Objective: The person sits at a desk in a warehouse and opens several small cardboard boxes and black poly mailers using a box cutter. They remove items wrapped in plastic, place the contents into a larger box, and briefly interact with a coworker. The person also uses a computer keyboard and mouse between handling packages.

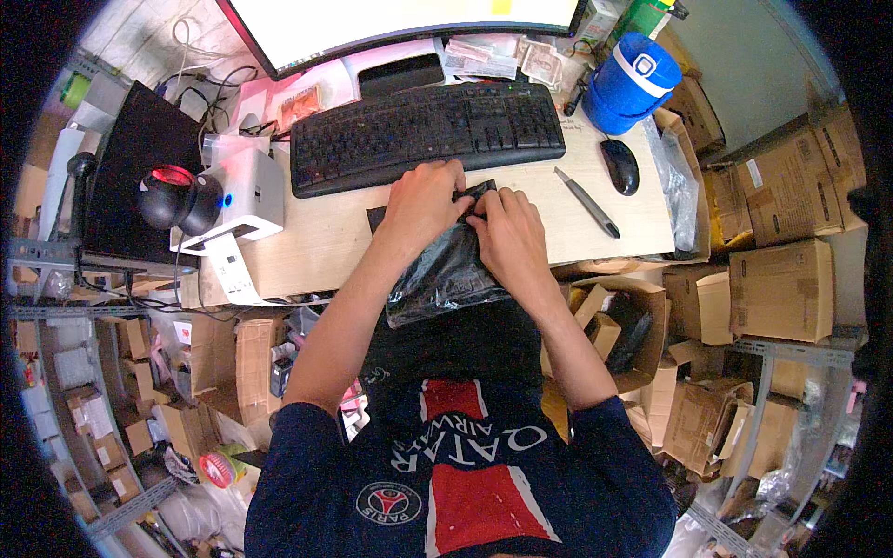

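Observation:
A black plastic mailer bag [446, 268] lies over the front edge of the wooden desk [328, 240], close against my body. My left hand [425, 199] pinches its far edge between thumb and fingers. Beside it, my right hand [513, 227] grips the same edge, the fingertips of both hands almost meeting at a folded flap. What the bag contains is hidden. Just beyond my hands sits a black keyboard [425, 136]. To the right of them a grey utility knife [589, 204] rests on the desk, and past it a black mouse [619, 167].
At left, a white label printer [254, 188] has a printed label [231, 268] hanging from it, next to a black scanner [167, 199]. A blue water jug [631, 84] stands back right, near banknotes [543, 63]. The monitor [418, 21] is behind. Cardboard boxes [781, 289] crowd the right side.

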`<move>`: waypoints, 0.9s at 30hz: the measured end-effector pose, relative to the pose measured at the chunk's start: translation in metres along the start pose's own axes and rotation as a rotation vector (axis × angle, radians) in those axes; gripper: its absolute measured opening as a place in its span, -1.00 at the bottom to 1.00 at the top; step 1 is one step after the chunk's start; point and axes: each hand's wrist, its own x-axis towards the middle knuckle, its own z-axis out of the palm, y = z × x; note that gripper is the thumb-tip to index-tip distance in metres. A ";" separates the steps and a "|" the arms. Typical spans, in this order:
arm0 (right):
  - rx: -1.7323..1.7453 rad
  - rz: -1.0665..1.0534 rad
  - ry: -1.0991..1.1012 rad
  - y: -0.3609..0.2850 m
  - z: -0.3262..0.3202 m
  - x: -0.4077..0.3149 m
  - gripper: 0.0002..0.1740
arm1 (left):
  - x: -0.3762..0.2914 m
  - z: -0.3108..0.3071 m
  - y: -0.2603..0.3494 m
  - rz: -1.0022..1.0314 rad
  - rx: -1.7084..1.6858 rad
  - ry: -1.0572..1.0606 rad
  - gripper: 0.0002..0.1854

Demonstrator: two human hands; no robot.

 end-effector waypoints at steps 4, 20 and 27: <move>-0.006 -0.002 -0.004 0.001 0.005 0.004 -0.85 | 0.006 0.003 -0.001 0.025 0.050 -0.042 -0.81; 0.048 -0.183 0.014 0.002 -0.057 -0.026 -0.66 | -0.002 -0.027 0.001 0.070 -0.083 0.148 -0.87; 0.103 -0.269 -0.071 -0.028 -0.029 -0.008 -0.62 | -0.006 -0.042 0.017 -0.005 -0.107 0.104 -0.93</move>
